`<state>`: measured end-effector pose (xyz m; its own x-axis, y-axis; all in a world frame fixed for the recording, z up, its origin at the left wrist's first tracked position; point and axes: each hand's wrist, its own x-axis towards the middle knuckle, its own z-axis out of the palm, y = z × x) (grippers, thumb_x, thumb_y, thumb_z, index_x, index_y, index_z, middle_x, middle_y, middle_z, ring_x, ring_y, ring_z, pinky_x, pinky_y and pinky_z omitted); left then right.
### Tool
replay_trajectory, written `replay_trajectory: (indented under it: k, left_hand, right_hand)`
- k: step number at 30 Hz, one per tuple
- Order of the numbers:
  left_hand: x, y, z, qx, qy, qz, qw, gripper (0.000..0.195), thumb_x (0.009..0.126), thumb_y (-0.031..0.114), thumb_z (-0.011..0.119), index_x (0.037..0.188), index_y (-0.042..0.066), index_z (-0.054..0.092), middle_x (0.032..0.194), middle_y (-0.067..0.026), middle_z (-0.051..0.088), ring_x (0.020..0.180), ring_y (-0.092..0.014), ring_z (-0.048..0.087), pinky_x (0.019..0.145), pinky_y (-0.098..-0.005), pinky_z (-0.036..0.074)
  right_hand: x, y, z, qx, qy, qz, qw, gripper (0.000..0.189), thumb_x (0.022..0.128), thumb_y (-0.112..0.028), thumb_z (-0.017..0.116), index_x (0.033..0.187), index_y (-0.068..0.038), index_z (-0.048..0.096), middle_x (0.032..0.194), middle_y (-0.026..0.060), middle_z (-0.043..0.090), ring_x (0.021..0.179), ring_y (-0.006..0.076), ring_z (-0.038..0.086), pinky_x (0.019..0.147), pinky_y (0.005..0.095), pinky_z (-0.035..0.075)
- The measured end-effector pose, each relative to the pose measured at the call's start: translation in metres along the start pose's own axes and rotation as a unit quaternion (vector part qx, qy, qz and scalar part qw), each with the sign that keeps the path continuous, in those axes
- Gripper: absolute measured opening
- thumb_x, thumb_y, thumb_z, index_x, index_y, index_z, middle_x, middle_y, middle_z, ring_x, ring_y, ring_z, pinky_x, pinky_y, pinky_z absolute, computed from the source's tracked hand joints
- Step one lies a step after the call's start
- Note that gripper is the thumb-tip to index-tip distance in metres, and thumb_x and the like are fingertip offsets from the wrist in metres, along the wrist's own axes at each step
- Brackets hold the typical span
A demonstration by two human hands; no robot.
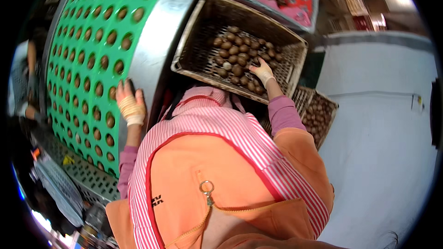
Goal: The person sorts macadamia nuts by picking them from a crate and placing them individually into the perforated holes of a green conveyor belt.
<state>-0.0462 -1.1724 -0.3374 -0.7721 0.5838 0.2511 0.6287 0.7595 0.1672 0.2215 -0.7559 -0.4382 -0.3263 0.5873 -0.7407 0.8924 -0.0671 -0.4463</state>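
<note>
My left hand (130, 105), in a pale work glove with bare fingertips, lies at the edge of a green conveyor belt (107, 55) with rows of round pockets. Brown eggs or egg-like items sit in most pockets. The fingers are spread beside the nearest row; whether they touch an egg is unclear. My right hand (263, 72), gloved alike, reaches into a dirty plastic crate (238, 86) at the belt's right. Its fingertips are at the right side of a pile of brown eggs (237, 70), one of them whitish. Whether it grips an egg cannot be told.
A metal rim (155, 31) runs between belt and crate. Behind the crate stands a grey bin (266, 14) with red and pink lining. A second crate (320, 110) of brown eggs sits at right, near a pale wall (377, 128). Another person's gloved hand (33, 86) is across the belt.
</note>
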Motion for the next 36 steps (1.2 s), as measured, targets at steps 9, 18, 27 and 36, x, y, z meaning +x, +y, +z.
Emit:
replay_trajectory:
  k: [9,18,27,36]
  left_hand:
    - [0.0,0.009,0.01,-0.024,-0.006,0.007,1.0,0.055,0.094,0.031,0.054,0.139,0.001,0.044,0.14,-0.0261,0.043,0.126,-0.046,0.041,0.107,-0.0511,0.034]
    - [-0.001,0.009,0.01,-0.009,-0.021,-0.007,1.0,0.053,0.096,0.033,0.052,0.137,-0.001,0.045,0.139,-0.0262,0.045,0.126,-0.044,0.043,0.106,-0.0506,0.035]
    - [-0.003,0.007,0.009,-0.01,-0.024,-0.011,1.0,0.055,0.096,0.034,0.051,0.137,-0.002,0.044,0.139,-0.0269,0.044,0.126,-0.045,0.043,0.106,-0.0512,0.035]
    - [0.002,0.009,0.012,-0.018,-0.029,0.005,0.999,0.056,0.097,0.036,0.049,0.138,-0.003,0.043,0.139,-0.028,0.043,0.127,-0.046,0.042,0.107,-0.0515,0.035]
  right_hand:
    - [0.003,0.024,0.003,-0.22,-0.073,0.109,0.967,0.108,0.075,-0.031,0.08,0.156,-0.025,0.009,0.154,0.0262,0.019,0.131,0.0417,0.042,0.099,0.0482,0.046]
    - [0.04,-0.04,0.047,-0.098,-0.08,0.105,0.986,0.09,0.081,-0.037,0.071,0.152,-0.01,0.022,0.152,0.0302,0.021,0.127,0.0431,0.047,0.102,0.0448,0.044]
    - [0.066,-0.036,-0.046,-0.045,0.208,-0.107,0.971,0.042,0.083,-0.032,0.064,0.117,-0.008,0.065,0.121,0.0149,0.064,0.115,0.0325,0.057,0.097,0.0418,0.047]
    - [0.087,-0.036,-0.029,-0.118,0.244,0.097,0.958,0.057,0.084,-0.042,0.066,0.131,-0.013,0.052,0.144,0.0227,0.03,0.123,0.0408,0.043,0.097,0.049,0.045]
